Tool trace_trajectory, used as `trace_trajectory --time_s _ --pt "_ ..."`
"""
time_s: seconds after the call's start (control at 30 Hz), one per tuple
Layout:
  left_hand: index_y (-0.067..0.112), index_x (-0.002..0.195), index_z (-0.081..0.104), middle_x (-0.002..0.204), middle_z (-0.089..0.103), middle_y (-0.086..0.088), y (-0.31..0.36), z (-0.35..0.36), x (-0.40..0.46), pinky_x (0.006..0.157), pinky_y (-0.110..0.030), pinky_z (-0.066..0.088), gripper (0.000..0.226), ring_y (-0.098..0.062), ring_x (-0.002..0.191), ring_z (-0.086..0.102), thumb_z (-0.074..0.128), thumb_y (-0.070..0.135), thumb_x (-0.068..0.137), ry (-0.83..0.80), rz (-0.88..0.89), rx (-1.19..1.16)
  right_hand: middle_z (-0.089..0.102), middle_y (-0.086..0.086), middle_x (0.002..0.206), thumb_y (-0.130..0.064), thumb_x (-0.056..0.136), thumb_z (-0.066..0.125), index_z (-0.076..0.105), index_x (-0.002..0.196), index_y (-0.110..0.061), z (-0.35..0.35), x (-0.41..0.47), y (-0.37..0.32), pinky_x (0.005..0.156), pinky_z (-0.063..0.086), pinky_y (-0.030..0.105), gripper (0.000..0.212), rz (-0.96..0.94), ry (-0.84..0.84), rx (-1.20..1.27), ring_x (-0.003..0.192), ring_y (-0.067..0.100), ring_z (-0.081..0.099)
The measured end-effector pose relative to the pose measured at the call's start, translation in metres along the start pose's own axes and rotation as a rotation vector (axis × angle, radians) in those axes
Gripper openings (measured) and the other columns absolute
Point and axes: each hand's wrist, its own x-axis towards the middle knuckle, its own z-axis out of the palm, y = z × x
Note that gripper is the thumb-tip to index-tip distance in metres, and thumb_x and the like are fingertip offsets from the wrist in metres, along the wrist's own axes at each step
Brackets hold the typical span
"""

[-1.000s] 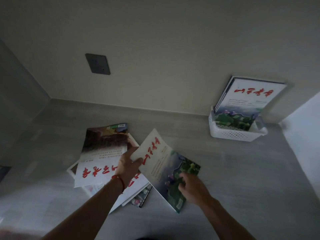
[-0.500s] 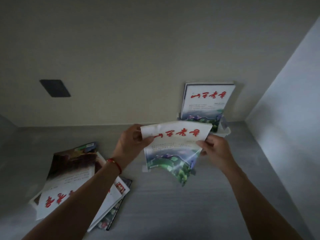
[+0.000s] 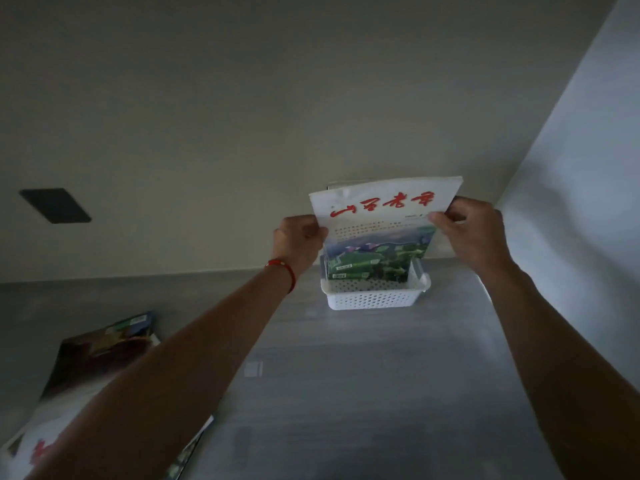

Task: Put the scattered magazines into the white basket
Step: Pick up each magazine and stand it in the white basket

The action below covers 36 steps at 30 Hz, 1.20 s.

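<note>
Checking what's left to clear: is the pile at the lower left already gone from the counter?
No: a pile of magazines lies on the grey counter at lower left, partly behind the left forearm.

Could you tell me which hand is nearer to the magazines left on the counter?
Left. The left hand grips the held magazine's near-side edge; the right hand pinches its far edge, farther from the pile.

Basket: the white perforated plastic basket (image 3: 374, 296) is sitting on the grey countertop (image 3: 363, 393), against the back wall, toward the right.
Held magazine: the white-covered magazine with red title lettering (image 3: 381, 230) is standing upright, its lower edge inside the basket.
Hands: the left hand (image 3: 299, 245) is gripping its left edge, the right hand (image 3: 472, 233) its right edge.
Loose pile: the overlapping scattered magazines (image 3: 93, 368) are lying on the countertop, near left, partly under the left forearm.
Wall plate: the dark rectangular wall plate (image 3: 55, 205) is sitting on the wall, far left of the basket.
</note>
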Motion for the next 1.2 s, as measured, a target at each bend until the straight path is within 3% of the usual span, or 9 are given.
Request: trace_trajectory --time_s 0.3,0.47,0.63,0.7,0.73,0.8,0.93,1.0,1.2 --pt "0.016 0.104 0.078 0.097 0.079 -0.006 -0.033 0.049 0.034 0.086 -0.029 0.06 0.024 -0.018 0.09 0.073 0.07 0.013 0.081 0.115 -0.32 0.024 0.076 0.011 0.11 -0.02 0.087 0.073 0.073 0.116 -0.006 0.054 0.013 0.055 0.06 0.04 0.004 0.032 0.11 -0.107 -0.013 0.089 0.017 0.072" --pt "0.009 0.134 0.058 0.127 0.068 -0.009 -0.042 0.064 0.044 0.103 -0.039 0.053 0.053 -0.026 0.113 0.066 0.073 0.013 0.084 0.113 -0.463 -0.169 0.077 0.012 0.108 -0.021 0.088 0.07 0.074 0.114 -0.006 0.077 0.016 0.071 0.054 0.037 0.005 0.03 0.241 -0.083 -0.021 0.089 0.022 0.073" --pt "0.007 0.127 0.061 0.129 0.065 -0.011 -0.042 0.067 0.043 0.092 -0.032 0.051 0.038 -0.018 0.105 0.059 0.066 0.013 0.089 0.015 -0.416 -0.317 0.073 0.002 0.119 -0.006 0.082 0.065 0.066 0.118 -0.018 0.081 0.014 0.075 0.062 0.043 0.008 0.038 0.313 -0.148 0.134 0.101 0.018 0.069" --pt "0.016 0.126 0.061 0.127 0.064 0.001 -0.048 0.068 0.037 0.106 -0.029 0.043 0.041 -0.017 0.12 0.053 0.071 0.017 0.087 -0.108 -0.229 0.339 0.066 -0.001 0.131 -0.001 0.081 0.066 0.056 0.13 -0.02 0.083 0.009 0.072 0.069 0.045 0.004 0.054 0.325 -0.228 0.266 0.118 0.018 0.064" --pt "0.018 0.128 0.059 0.129 0.063 0.002 -0.049 0.065 0.036 0.113 -0.03 0.037 0.042 -0.018 0.126 0.051 0.07 0.016 0.088 -0.123 -0.232 0.349 0.061 -0.001 0.138 -0.001 0.082 0.066 0.049 0.137 -0.02 0.084 0.006 0.07 0.075 0.045 0.006 0.061 0.354 -0.241 0.314 0.124 0.018 0.061" --pt "0.014 0.136 0.054 0.139 0.057 -0.006 -0.053 0.057 0.036 0.116 -0.037 0.037 0.048 -0.023 0.131 0.051 0.062 0.002 0.091 -0.145 -0.452 -0.23 0.057 0.003 0.143 -0.007 0.086 0.066 0.042 0.144 -0.018 0.085 -0.004 0.069 0.085 0.045 0.019 0.064 0.435 -0.175 0.307 0.126 0.02 0.058" --pt "0.008 0.121 0.066 0.122 0.068 -0.017 -0.077 0.013 0.003 0.098 -0.044 0.053 0.043 -0.033 0.114 0.064 0.055 -0.011 0.084 0.017 -0.263 -0.076 0.074 0.005 0.11 -0.022 0.089 0.06 0.064 0.114 -0.022 0.093 -0.04 0.063 0.087 0.057 0.044 0.025 0.453 -0.052 0.184 0.099 0.027 0.071" --pt "0.014 0.11 0.07 0.11 0.073 -0.011 -0.099 -0.021 -0.024 0.09 -0.039 0.055 0.038 -0.028 0.103 0.069 0.055 -0.009 0.084 0.018 -0.203 -0.003 0.074 0.005 0.111 -0.019 0.091 0.059 0.065 0.115 -0.022 0.106 -0.07 0.054 0.081 0.06 0.049 0.025 0.425 -0.058 0.273 0.088 0.024 0.074" --pt "0.016 0.107 0.071 0.112 0.072 -0.007 -0.183 -0.145 -0.122 0.088 -0.029 0.05 0.039 -0.027 0.105 0.068 0.058 -0.007 0.079 0.07 -0.292 0.268 0.072 0.001 0.096 -0.013 0.092 0.067 0.06 0.118 -0.027 0.166 -0.152 -0.007 0.063 0.063 0.033 0.031 0.376 -0.162 0.422 0.067 0.011 0.073"
